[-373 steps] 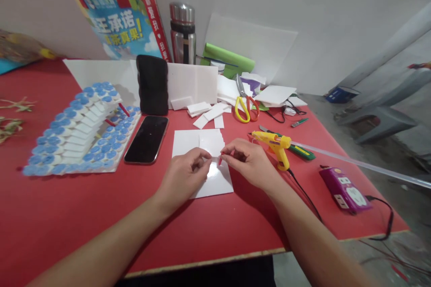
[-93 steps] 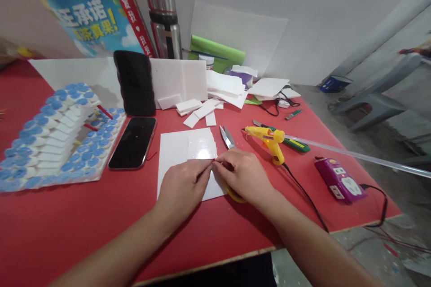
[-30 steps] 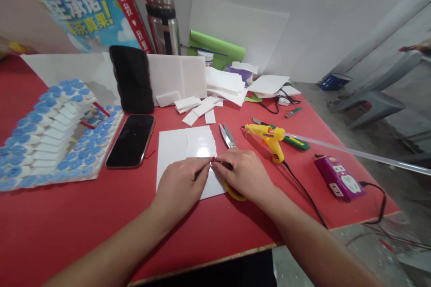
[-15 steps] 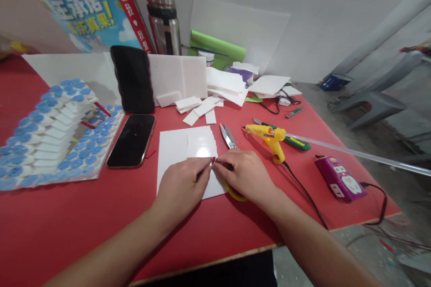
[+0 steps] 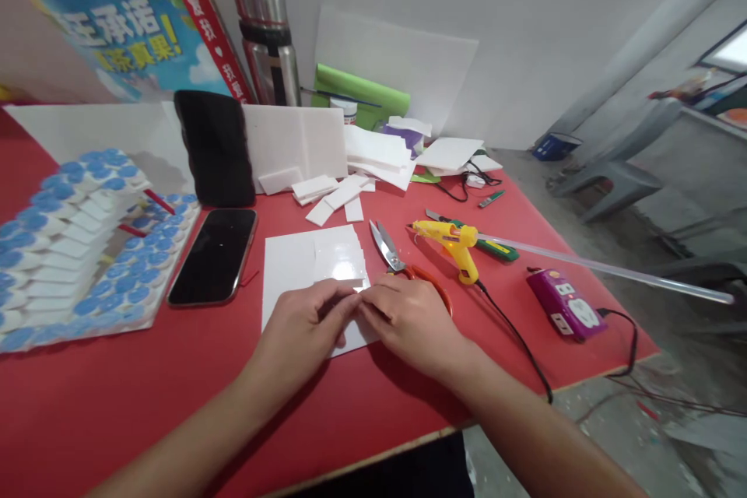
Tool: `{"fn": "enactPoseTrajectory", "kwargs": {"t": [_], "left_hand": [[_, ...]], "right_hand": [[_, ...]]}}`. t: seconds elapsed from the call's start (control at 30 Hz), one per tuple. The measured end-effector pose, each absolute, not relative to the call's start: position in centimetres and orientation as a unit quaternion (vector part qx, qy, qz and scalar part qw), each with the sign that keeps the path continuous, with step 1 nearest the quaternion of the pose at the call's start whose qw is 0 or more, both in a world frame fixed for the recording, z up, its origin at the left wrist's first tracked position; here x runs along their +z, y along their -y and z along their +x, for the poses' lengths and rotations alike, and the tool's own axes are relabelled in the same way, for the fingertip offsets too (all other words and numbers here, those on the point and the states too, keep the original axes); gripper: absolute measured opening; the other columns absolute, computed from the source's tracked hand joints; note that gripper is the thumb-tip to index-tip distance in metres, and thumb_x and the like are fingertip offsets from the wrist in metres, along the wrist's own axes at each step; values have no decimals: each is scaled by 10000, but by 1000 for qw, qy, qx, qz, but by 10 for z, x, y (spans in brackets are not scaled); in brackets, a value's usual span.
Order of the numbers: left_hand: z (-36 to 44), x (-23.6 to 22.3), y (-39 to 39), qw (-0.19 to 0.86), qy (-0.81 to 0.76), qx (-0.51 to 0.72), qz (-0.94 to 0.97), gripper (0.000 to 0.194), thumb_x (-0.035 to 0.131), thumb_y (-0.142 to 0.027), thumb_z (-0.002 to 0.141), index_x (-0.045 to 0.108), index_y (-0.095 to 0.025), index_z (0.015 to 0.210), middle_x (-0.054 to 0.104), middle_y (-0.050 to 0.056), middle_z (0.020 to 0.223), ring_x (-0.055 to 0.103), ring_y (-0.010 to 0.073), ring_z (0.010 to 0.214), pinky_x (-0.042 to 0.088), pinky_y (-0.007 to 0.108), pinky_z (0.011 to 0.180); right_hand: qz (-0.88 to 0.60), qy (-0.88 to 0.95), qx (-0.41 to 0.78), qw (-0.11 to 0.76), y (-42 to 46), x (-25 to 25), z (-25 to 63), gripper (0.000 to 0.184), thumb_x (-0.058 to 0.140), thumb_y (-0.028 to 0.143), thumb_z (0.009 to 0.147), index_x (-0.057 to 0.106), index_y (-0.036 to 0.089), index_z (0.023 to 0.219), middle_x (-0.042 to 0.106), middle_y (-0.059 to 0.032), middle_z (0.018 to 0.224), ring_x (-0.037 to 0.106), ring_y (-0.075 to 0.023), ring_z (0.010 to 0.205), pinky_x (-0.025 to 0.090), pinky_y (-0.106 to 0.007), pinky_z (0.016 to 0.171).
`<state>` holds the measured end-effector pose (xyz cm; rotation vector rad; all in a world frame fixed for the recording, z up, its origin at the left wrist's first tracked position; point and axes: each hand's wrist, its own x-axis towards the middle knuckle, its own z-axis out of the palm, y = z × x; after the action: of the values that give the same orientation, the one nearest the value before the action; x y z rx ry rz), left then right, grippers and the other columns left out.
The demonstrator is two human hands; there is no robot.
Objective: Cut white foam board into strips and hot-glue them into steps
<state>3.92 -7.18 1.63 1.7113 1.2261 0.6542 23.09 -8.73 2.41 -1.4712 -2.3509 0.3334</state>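
My left hand [image 5: 304, 327] and my right hand [image 5: 413, 322] meet at their fingertips, both in a pinch. Whatever they hold is hidden by the fingers. Beneath them lies a white foam board [image 5: 285, 253] on the red table. Layered white strips [image 5: 337, 257] with a shiny surface sit on its upper right part, just beyond my fingertips. Scissors [image 5: 386, 246] with orange handles lie beside the board, partly behind my right hand. A yellow glue gun [image 5: 448, 237] with a long clear glue stick rests farther right.
A white stair model with blue discs [image 5: 75, 249] stands at the left, near a phone [image 5: 215, 257]. Loose white strips [image 5: 335, 198] lie behind the board. A green utility knife [image 5: 496, 247] and a purple box with a cable [image 5: 563, 303] are at the right.
The view has shifted slightly, and my hands sit a little lower on the board. The small red piece seen between the fingertips earlier is now hidden. More of the scissors' handles shows.
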Motion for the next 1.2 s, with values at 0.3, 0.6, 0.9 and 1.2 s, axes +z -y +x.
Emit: {"fn": "enactPoseTrajectory", "kwargs": {"t": [0.3,0.6,0.9,1.2], "left_hand": [[35,17,68,427,-416,254,762,346,472,-396,1052,640,-217,808,659,-14,695,545,123,533,416,247,561],[36,17,72,501,-413,270,710,295,535,-419,1023,662,-209,860,607,-19,663,465,103,506,377,220,492],[32,29,66,778,-338,337,408,366,809,-517,859,710,-165,849,680,16,645,477,55,444,355,173,453],[28,35,61,832,-294,345,320,315,859,-397,839,697,-131,794,688,28,770,544,52,499,375,150,428]], "right_hand": [[-703,711,1,11,118,38,246,353,598,409,1027,639,163,1276,705,-143,1091,718,-260,771,369,-318,551],[-704,706,11,-77,100,34,243,292,524,221,1031,662,119,1267,697,-183,1113,744,-251,801,438,-306,583],[-699,714,-15,45,99,41,266,264,540,355,1055,738,191,996,718,-114,1012,687,-219,738,387,-309,563],[-745,643,-59,169,110,33,322,390,494,475,1042,730,165,1023,738,-143,1014,694,-287,840,482,-379,726]]}}
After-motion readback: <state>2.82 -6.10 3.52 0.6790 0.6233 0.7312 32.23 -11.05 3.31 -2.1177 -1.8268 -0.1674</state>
